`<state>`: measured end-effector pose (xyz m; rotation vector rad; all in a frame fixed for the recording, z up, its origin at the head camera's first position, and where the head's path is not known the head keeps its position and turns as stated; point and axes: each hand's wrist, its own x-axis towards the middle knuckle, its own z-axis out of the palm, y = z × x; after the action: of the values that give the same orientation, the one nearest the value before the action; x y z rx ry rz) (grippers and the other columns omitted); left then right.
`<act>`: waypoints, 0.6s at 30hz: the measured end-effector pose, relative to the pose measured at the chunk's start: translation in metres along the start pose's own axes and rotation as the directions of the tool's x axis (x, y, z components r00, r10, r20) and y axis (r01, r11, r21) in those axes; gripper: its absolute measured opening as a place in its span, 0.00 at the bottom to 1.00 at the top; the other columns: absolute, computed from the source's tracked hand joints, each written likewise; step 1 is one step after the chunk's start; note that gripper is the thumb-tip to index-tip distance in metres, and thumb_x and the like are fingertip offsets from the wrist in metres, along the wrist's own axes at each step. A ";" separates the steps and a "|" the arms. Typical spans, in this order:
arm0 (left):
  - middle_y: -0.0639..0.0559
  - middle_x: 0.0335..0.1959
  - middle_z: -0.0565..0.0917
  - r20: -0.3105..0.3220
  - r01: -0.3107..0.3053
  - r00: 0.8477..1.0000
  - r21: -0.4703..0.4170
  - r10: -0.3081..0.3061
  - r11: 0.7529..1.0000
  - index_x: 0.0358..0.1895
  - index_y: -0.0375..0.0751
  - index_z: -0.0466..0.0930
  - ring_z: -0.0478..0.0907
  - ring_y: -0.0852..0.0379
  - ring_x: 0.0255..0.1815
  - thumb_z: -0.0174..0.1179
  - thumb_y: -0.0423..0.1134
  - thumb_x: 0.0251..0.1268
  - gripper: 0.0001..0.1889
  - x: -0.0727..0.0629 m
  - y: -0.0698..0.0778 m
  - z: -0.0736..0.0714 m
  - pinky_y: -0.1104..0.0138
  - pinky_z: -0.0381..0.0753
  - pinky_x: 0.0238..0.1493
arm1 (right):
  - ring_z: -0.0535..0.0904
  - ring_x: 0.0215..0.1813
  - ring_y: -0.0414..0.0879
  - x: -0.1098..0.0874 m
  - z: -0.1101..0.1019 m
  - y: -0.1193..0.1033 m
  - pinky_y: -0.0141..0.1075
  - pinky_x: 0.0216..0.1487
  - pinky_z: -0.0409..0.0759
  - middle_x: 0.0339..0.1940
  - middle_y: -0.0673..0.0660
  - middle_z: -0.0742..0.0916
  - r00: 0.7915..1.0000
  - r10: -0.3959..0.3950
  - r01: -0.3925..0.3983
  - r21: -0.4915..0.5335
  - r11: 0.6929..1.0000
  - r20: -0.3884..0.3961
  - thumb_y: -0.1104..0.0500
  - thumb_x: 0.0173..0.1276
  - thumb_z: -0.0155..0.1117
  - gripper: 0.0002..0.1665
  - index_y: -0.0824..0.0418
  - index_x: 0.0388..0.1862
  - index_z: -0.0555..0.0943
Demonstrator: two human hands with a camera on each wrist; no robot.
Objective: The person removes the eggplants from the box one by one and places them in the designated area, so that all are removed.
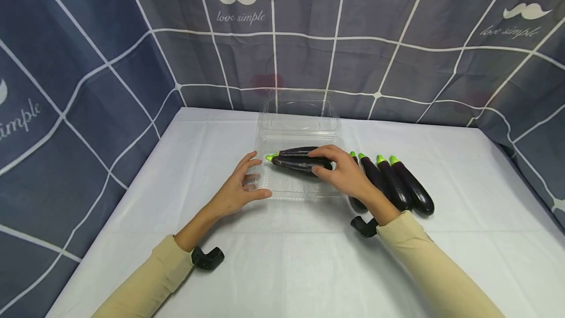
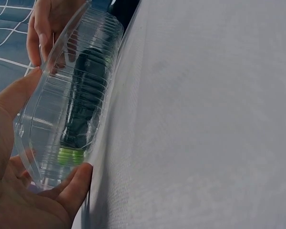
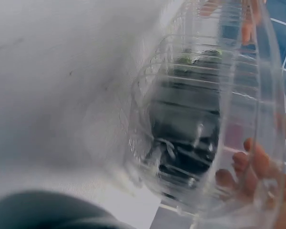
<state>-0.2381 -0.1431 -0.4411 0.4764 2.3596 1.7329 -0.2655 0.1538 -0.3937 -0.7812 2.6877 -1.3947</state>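
Note:
A clear plastic clamshell box (image 1: 287, 188) stands on the table with its lid (image 1: 300, 117) raised at the back. Two dark eggplants lie side by side in it, green stem ends to the left; the front eggplant (image 1: 293, 163) shows more than the rear eggplant (image 1: 293, 151). My left hand (image 1: 236, 188) holds the box's left end, its thumb (image 2: 26, 90) against the rim. Over the box's right side, my right hand (image 1: 344, 173) has its thumb and fingers spread around the eggplants' right ends. Through the clear wall, the right fingertips (image 3: 250, 162) show apart from the eggplants (image 3: 186, 119).
Several more eggplants (image 1: 412, 188) lie in a slanting row right of the box, partly behind my right forearm. A white cloth (image 1: 282, 264) covers the table. Grey checked curtains (image 1: 309, 58) hang behind and at both sides.

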 end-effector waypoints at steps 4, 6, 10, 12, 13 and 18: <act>0.48 0.77 0.53 -0.001 0.010 1.000 0.001 -0.010 1.000 0.79 0.46 0.50 0.63 0.39 0.70 0.74 0.43 0.56 0.51 0.000 0.001 0.000 0.49 0.69 0.65 | 0.73 0.63 0.54 0.008 0.004 0.003 0.55 0.62 0.70 0.60 0.56 0.80 1.000 0.005 -0.005 0.026 1.000 0.024 0.62 0.69 0.65 0.20 0.62 0.59 0.81; 0.48 0.77 0.53 -0.002 0.013 1.000 0.003 -0.013 1.000 0.79 0.46 0.50 0.64 0.40 0.70 0.75 0.43 0.56 0.51 0.000 0.002 0.000 0.49 0.69 0.65 | 0.73 0.63 0.52 0.012 0.007 0.003 0.54 0.63 0.70 0.60 0.56 0.80 0.999 0.011 -0.012 0.032 0.999 0.036 0.62 0.68 0.66 0.20 0.62 0.59 0.81; 0.51 0.79 0.50 -0.002 0.011 1.000 0.006 -0.011 1.000 0.78 0.41 0.53 0.64 0.40 0.69 0.75 0.44 0.56 0.50 0.000 0.003 0.000 0.48 0.69 0.65 | 0.74 0.62 0.53 0.017 0.011 0.004 0.52 0.62 0.71 0.59 0.57 0.81 0.999 0.020 -0.020 0.019 1.000 0.047 0.62 0.67 0.67 0.20 0.62 0.58 0.82; 0.52 0.79 0.49 -0.003 0.011 1.000 0.006 -0.011 1.000 0.77 0.41 0.53 0.64 0.40 0.69 0.75 0.44 0.56 0.49 0.000 0.003 0.000 0.48 0.69 0.65 | 0.74 0.61 0.54 0.018 0.012 0.004 0.52 0.61 0.71 0.59 0.59 0.81 0.999 0.021 -0.022 0.011 1.000 0.049 0.62 0.66 0.67 0.21 0.63 0.58 0.82; 0.52 0.79 0.49 -0.001 0.010 1.000 0.005 -0.010 1.000 0.77 0.41 0.53 0.64 0.40 0.70 0.74 0.44 0.56 0.49 0.000 0.002 0.000 0.48 0.69 0.65 | 0.75 0.60 0.55 0.019 0.013 0.004 0.52 0.61 0.71 0.59 0.59 0.81 0.999 0.020 -0.021 0.010 1.000 0.049 0.62 0.66 0.68 0.21 0.63 0.57 0.82; 0.48 0.78 0.52 0.004 0.009 1.000 -0.001 -0.009 1.000 0.79 0.44 0.49 0.63 0.39 0.70 0.74 0.43 0.57 0.51 0.000 0.001 -0.001 0.48 0.68 0.66 | 0.76 0.57 0.55 0.019 0.015 0.005 0.51 0.57 0.73 0.58 0.60 0.81 0.999 0.021 -0.020 -0.016 1.000 0.049 0.63 0.65 0.68 0.20 0.63 0.57 0.83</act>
<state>-0.2385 -0.1432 -0.4402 0.4680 2.3541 1.7284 -0.2807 0.1362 -0.4030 -0.7763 2.6652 -1.3344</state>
